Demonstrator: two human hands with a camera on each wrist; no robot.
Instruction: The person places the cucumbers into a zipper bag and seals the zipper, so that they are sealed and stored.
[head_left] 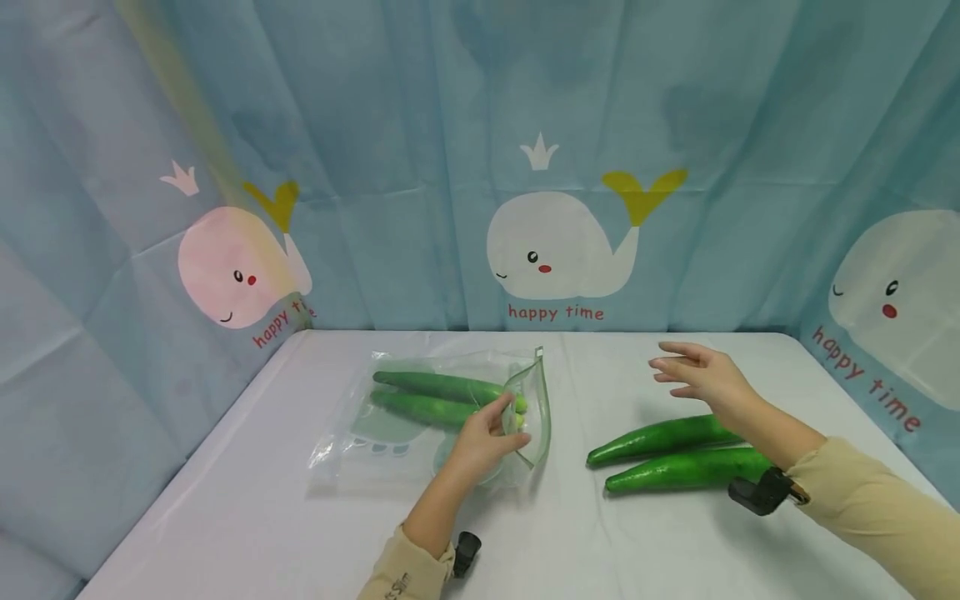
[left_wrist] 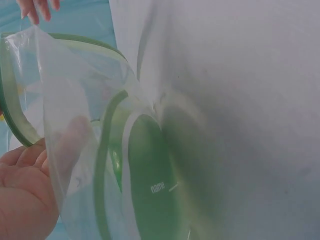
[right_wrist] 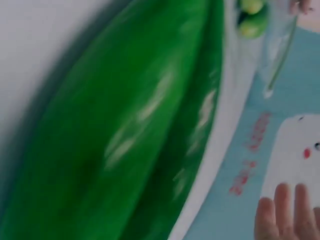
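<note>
A clear zip bag (head_left: 341, 467) with a green-edged mouth lies on the table, holding two long green cucumbers (head_left: 431, 383). My left hand (head_left: 480, 442) holds the bag at its mouth, fingers and thumb about the film; in the left wrist view one digit shows through the clear plastic (left_wrist: 65, 85). Two more glossy cucumbers (head_left: 675, 471) lie side by side on the right and fill much of the right wrist view. Above and behind them hovers my right hand (head_left: 708, 379), fingers extended and holding nothing.
The white-covered table (head_left: 225, 517) carries the bag and cucumbers. A blue curtain (head_left: 390, 167) printed with whales hangs along the back and both sides. A dark wrist camera (head_left: 761, 492) sits on the right wrist, close to the loose cucumbers.
</note>
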